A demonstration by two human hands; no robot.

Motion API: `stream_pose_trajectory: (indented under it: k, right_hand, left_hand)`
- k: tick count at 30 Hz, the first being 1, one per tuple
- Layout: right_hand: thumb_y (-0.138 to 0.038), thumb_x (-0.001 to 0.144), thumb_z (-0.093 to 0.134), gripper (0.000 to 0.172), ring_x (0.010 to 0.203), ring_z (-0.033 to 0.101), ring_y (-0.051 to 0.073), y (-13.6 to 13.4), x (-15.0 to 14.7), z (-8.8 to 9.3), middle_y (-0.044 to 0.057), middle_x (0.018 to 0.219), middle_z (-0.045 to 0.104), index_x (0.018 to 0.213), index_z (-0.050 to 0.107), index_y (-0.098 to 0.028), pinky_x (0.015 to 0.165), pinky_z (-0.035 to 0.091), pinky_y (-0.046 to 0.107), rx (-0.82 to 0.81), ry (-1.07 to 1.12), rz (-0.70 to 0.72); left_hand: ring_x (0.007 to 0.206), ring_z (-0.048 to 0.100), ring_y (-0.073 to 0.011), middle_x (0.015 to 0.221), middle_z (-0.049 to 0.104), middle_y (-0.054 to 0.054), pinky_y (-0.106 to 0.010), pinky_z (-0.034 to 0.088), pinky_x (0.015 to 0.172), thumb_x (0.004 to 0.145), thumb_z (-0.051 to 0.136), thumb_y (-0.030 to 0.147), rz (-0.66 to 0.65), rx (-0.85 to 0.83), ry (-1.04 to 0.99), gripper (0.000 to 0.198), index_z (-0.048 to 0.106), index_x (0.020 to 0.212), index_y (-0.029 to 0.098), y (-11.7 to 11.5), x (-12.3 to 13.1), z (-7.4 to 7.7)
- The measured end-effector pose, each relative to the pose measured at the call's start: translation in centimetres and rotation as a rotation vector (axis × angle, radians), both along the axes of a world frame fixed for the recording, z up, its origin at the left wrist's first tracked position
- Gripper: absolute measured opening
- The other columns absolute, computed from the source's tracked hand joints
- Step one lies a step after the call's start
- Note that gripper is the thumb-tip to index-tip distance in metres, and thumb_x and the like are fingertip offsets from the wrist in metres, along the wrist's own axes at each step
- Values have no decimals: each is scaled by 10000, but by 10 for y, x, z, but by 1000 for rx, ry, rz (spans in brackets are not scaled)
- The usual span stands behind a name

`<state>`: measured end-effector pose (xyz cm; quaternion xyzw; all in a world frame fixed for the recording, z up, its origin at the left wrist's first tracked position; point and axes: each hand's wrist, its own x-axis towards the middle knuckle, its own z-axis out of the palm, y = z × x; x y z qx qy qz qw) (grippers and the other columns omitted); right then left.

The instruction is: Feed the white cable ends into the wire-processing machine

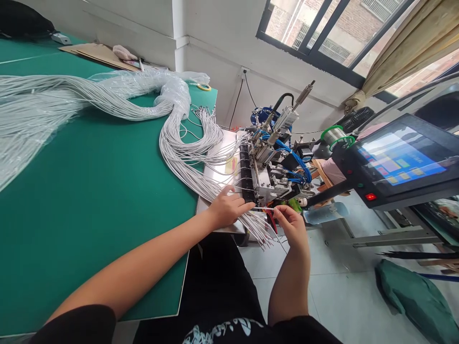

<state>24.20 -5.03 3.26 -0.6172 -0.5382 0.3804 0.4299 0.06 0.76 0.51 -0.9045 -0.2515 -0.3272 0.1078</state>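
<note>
My left hand (228, 208) lies palm down over the bundle of white cables (195, 184) at the table's corner. Its index finger reaches to one white cable (263, 208), and the thumb is hidden beneath, apparently pinching it. The cable runs straight across to my right hand (291, 223), whose thumb and fingertips are closed on its end. Loose cable ends (261, 231) fan out below, past the table edge. Just beyond my hands stands a bench machine (265, 167) with a black slotted strip (246, 174), where single cables lie spaced apart.
A green table (100, 191) carries more cables, partly wrapped in clear plastic (175, 95). To the right, a touchscreen (401, 155) stands on an arm, near a wire spool (337, 138). A roll of tape (204, 87) lies at the table's back edge.
</note>
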Motion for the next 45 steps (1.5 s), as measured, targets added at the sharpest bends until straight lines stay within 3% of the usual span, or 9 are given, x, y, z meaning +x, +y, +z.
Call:
stream_pose_trajectory:
  k: [4, 11, 14, 19, 31, 40, 45]
  right_hand:
    - [-459, 788, 678, 289, 476, 368, 80, 0, -4, -2, -15, 616, 533, 826, 643, -175, 412, 267, 217, 25, 62, -41]
    - [-444, 739, 727, 282, 501, 411, 83, 14, -18, -14, -23, 613, 543, 784, 645, -178, 492, 385, 225, 148, 253, -126]
    - [-411, 714, 757, 261, 524, 453, 85, 19, -21, -22, -24, 626, 553, 813, 673, -185, 584, 471, 255, 144, 381, -167]
    - [-380, 701, 774, 237, 512, 468, 73, 21, -25, -24, -42, 577, 520, 838, 715, -196, 656, 505, 274, 131, 470, -202]
    - [-420, 749, 714, 288, 450, 311, 58, 17, -23, -21, 2, 644, 598, 922, 709, -190, 474, 403, 242, 121, 431, -122]
    - [-381, 757, 689, 210, 435, 297, 55, 17, -18, -24, 4, 634, 593, 816, 695, -180, 423, 266, 224, 132, 418, -79]
    - [-381, 769, 692, 215, 447, 308, 60, 17, -13, -28, -23, 575, 535, 843, 696, -179, 455, 317, 226, 94, 396, -60]
  left_hand:
    - [660, 559, -126, 730, 643, 40, -390, 282, 926, 858, 433, 88, 3, -19, 20, 343, 585, 1121, 246, -1, -1, 2]
    - [690, 573, -118, 798, 665, 20, -334, 330, 863, 869, 415, 83, -40, -61, 49, 315, 587, 1092, 224, -1, -1, 5]
    - [680, 566, -122, 778, 665, 17, -334, 336, 854, 883, 402, 100, -42, -62, 42, 297, 597, 1072, 222, 0, 0, 4]
    - [673, 565, -123, 754, 655, 18, -332, 337, 831, 869, 387, 74, -34, -49, 36, 310, 590, 1059, 211, 0, 1, 2]
    - [671, 566, -140, 749, 655, 7, -342, 348, 812, 788, 443, 80, -18, -58, 38, 301, 588, 1029, 186, 0, 1, 1]
    - [664, 561, -142, 746, 655, 7, -346, 348, 811, 761, 467, 86, -28, -51, 37, 291, 594, 1005, 180, 1, 2, -1]
    - [672, 566, -141, 749, 657, 5, -345, 348, 818, 759, 459, 75, -26, -63, 57, 317, 593, 1025, 183, 0, 1, 0]
